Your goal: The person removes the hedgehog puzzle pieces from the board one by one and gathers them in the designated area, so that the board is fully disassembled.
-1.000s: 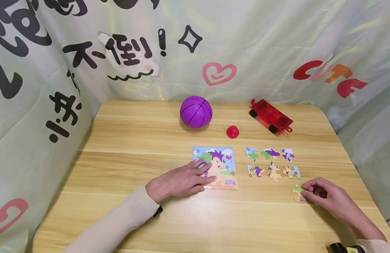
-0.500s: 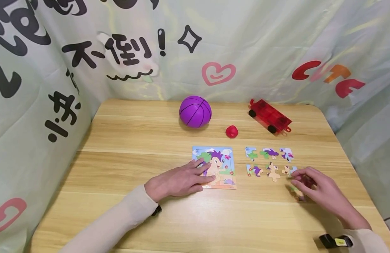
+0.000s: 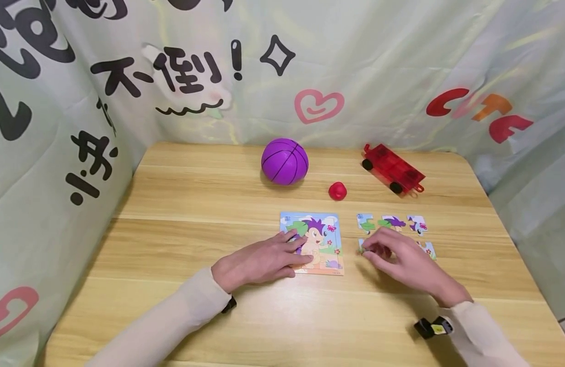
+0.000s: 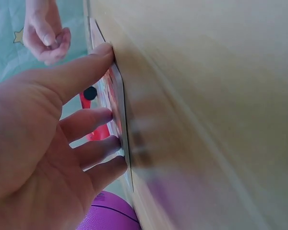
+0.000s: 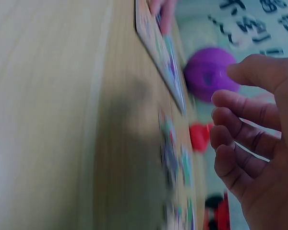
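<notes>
**Left hand flat on puzzle board, right hand over loose pieces**

Grip first: left hand [image 3: 259,262] lies flat, fingers straight and spread, fingertips pressing the near-left part of the puzzle board [image 3: 325,229]; nothing held, grip wide. The left wrist view confirms it: thumb and fingers [image 4: 93,117] touch the board's face. Right hand [image 3: 401,257] hovers low over the second row of loose pieces, fingers bent w/ tips close together at the left end of that row. Whether it pinches a piece there can't be told: the head view hides the tips' underside, and the right wrist view is blurred, showing only loosely curled fingers [image 5: 240,139].

Largest to smallest:
- Bench [image 3: 195,204]: light wood, carries everything, w/ printed cloth hung behind and at both sides.
- Purple ball [image 3: 284,161]: toward the back, about centre, well apart from the hands.
- Red toy car [image 3: 393,169]: back right, black wheels, set at an angle.
- Puzzle board: centre, cartoon animal w/ purple hair, lying flat, just left of the loose pieces.
- Loose puzzle pieces [image 3: 392,223]: right of the board; back row of three fully visible, next row mostly covered by the right hand, one end piece [image 3: 428,248] showing at its right.
- Small red ball [image 3: 338,190]: between purple ball and car, slightly nearer.
</notes>
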`<state>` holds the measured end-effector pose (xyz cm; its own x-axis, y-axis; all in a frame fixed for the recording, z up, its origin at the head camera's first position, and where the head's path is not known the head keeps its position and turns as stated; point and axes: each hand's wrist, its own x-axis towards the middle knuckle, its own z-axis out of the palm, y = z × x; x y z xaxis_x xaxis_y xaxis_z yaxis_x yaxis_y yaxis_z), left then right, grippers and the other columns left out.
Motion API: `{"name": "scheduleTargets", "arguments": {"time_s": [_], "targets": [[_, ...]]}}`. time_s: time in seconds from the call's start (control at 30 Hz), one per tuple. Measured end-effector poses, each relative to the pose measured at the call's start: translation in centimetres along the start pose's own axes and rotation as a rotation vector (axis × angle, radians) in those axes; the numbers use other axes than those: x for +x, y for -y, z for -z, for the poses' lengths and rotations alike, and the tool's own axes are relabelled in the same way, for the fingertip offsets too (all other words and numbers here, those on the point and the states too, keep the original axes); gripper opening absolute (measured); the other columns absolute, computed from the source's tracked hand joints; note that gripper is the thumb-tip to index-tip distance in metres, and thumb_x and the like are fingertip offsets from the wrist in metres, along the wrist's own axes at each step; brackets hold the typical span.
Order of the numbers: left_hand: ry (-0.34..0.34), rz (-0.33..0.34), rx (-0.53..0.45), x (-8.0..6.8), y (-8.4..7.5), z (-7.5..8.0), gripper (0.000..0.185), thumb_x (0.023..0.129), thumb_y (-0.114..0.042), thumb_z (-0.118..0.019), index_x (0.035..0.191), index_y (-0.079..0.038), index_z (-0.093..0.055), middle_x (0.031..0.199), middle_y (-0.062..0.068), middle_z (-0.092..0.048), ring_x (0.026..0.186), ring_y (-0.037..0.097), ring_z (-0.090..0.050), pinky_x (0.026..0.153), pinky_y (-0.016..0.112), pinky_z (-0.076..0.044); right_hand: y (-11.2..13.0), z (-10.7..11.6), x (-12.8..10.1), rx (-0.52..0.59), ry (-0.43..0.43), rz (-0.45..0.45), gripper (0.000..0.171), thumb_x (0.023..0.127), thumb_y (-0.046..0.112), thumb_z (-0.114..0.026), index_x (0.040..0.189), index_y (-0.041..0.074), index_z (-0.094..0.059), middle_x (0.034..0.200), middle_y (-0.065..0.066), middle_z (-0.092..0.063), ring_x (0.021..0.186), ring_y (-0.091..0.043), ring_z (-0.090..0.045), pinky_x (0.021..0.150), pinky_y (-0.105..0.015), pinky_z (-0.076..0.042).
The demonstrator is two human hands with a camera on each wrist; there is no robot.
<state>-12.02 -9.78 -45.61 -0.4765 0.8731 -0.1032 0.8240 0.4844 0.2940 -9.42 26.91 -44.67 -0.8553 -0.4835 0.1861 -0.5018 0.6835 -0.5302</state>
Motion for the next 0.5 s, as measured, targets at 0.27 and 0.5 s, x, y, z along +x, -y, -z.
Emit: {"name": "scheduleTargets", "arguments": {"time_s": [0.27, 0.5], "targets": [[-0.017, -0.008, -0.025, 0.0, 0.3, -0.2, 0.05, 0.111, -0.032, -0.066, 0.16, -0.022, -0.058, 0.174, 0.015, -0.042, 0.165, 0.037, -0.034, 0.135, 0.051, -0.029, 2.4, -3.4, 2.8, 0.033, 0.13, -0.041, 0.014, 0.101, 0.021, -0.08, 0.114, 0.02, -0.077, 0.103, 0.013, -0.066, 0.087, 0.0, -0.058, 0.075, -0.021, -0.058], [-0.014, 0.032, -0.097, -0.9, 0.7, 0.2, 0.053, 0.111, -0.034, -0.066, 0.161, -0.024, -0.056, 0.176, 0.01, -0.037, 0.167, 0.034, -0.029, 0.135, 0.048, -0.029, 3.7, -5.7, 4.0, 0.026, 0.162, 0.01, 0.015, 0.1, 0.02, -0.081, 0.113, 0.015, -0.075, 0.101, 0.01, -0.066, 0.086, -0.001, -0.06, 0.075, -0.022, -0.06]]}}
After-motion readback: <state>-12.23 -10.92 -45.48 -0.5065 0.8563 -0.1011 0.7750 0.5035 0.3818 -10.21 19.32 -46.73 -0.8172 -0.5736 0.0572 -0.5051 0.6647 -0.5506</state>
